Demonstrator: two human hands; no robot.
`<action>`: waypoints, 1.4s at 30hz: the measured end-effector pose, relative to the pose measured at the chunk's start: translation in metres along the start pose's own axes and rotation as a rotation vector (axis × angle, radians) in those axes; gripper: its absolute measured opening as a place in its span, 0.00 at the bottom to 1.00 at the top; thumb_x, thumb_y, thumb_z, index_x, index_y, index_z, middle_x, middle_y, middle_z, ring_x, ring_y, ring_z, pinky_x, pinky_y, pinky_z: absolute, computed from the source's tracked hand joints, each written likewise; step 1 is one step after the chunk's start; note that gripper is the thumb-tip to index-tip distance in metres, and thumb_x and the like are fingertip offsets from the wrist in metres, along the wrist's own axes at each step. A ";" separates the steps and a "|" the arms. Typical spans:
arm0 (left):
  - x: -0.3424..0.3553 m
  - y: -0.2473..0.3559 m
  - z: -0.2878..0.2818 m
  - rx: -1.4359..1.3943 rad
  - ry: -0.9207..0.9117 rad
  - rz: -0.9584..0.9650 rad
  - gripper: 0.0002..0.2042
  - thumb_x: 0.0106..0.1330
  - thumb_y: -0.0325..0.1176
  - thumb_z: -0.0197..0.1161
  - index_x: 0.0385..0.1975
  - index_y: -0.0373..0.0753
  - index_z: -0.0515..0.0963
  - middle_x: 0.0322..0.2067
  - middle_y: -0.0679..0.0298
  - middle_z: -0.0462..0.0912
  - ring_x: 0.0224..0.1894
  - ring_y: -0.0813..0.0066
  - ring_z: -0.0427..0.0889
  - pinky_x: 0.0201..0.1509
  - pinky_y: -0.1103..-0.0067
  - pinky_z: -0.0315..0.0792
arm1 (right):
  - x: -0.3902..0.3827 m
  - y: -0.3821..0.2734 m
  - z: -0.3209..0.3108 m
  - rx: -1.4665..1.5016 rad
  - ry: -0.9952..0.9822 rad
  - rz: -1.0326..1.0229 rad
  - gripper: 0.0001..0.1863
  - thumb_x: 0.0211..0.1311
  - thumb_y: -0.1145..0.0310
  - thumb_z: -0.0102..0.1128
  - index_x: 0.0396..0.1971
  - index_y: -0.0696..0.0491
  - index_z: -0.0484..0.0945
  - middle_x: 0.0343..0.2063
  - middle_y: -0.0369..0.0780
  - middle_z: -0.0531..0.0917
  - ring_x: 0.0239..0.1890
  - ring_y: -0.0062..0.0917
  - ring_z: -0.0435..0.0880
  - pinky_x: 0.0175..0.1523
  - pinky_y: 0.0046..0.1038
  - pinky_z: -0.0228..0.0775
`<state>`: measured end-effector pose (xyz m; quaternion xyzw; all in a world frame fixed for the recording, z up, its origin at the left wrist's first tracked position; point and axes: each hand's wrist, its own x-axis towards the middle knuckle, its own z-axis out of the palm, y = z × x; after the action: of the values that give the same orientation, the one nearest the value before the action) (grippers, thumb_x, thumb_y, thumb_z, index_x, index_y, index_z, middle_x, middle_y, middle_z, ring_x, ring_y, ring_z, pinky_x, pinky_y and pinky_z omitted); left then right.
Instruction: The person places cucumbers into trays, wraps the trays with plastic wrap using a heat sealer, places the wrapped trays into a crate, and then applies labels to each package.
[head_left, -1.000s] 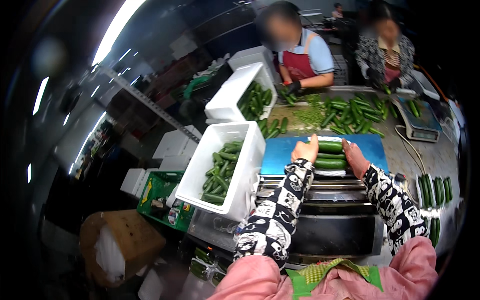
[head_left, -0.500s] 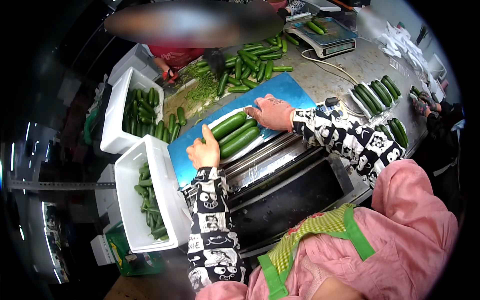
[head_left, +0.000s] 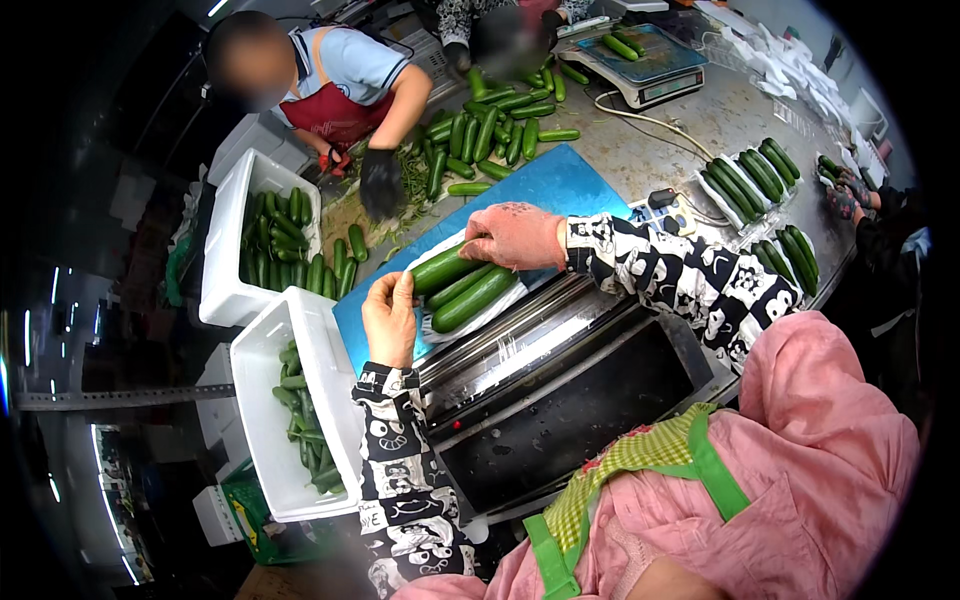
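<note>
Three green cucumbers lie side by side over a white tray point(head_left: 513, 297) on a blue board. The farthest cucumber point(head_left: 447, 269) is gripped at both ends. My bare left hand point(head_left: 392, 318) pinches its left end between thumb and fingers. Around its right end curls my right hand point(head_left: 516, 237), in a pink glove. The middle cucumber point(head_left: 462, 287) and the nearest cucumber point(head_left: 474, 300) rest just below, their right ends close to the glove. My palms are turned out of sight.
A wrapping machine point(head_left: 560, 400) stands in front of me. White foam boxes point(head_left: 345, 400) of cucumbers are at left. Loose cucumbers point(head_left: 490, 130) pile up beyond the blue board point(head_left: 570, 185). A scale point(head_left: 655, 85) and filled trays point(head_left: 750, 185) stand right. A co-worker's black-gloved hand point(head_left: 381, 185) reaches near the trimmings.
Both hands have shifted slightly left, and my right hand has closed over the farthest cucumber's right end. That cucumber now sits farther left than the other two. The co-worker has leaned into view.
</note>
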<state>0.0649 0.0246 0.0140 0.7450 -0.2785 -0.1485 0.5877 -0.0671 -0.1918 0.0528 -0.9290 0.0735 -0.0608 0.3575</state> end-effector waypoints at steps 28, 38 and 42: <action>0.010 -0.006 -0.009 -0.512 -0.102 -0.161 0.18 0.68 0.37 0.63 0.51 0.31 0.73 0.40 0.59 0.82 0.39 0.69 0.84 0.44 0.76 0.79 | 0.042 0.019 -0.012 -0.261 -0.292 -0.077 0.22 0.56 0.54 0.66 0.48 0.51 0.80 0.42 0.46 0.79 0.49 0.40 0.78 0.54 0.37 0.70; 0.027 -0.016 0.000 -0.300 -0.114 -0.101 0.17 0.68 0.36 0.64 0.52 0.34 0.75 0.37 0.67 0.81 0.36 0.81 0.79 0.41 0.83 0.74 | 0.032 0.013 -0.007 -0.584 -0.246 -0.215 0.16 0.60 0.61 0.62 0.40 0.58 0.77 0.42 0.48 0.78 0.45 0.40 0.79 0.52 0.39 0.70; 0.029 -0.022 0.009 -0.285 -0.114 -0.056 0.16 0.67 0.33 0.65 0.50 0.33 0.75 0.36 0.69 0.79 0.35 0.84 0.76 0.40 0.85 0.72 | 0.024 0.036 -0.007 -0.291 -0.160 -0.254 0.16 0.58 0.66 0.63 0.41 0.59 0.74 0.43 0.50 0.76 0.45 0.42 0.79 0.52 0.36 0.70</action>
<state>0.0885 0.0039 -0.0059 0.6519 -0.2666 -0.2448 0.6664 -0.0482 -0.2273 0.0350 -0.9745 -0.0648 -0.0204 0.2137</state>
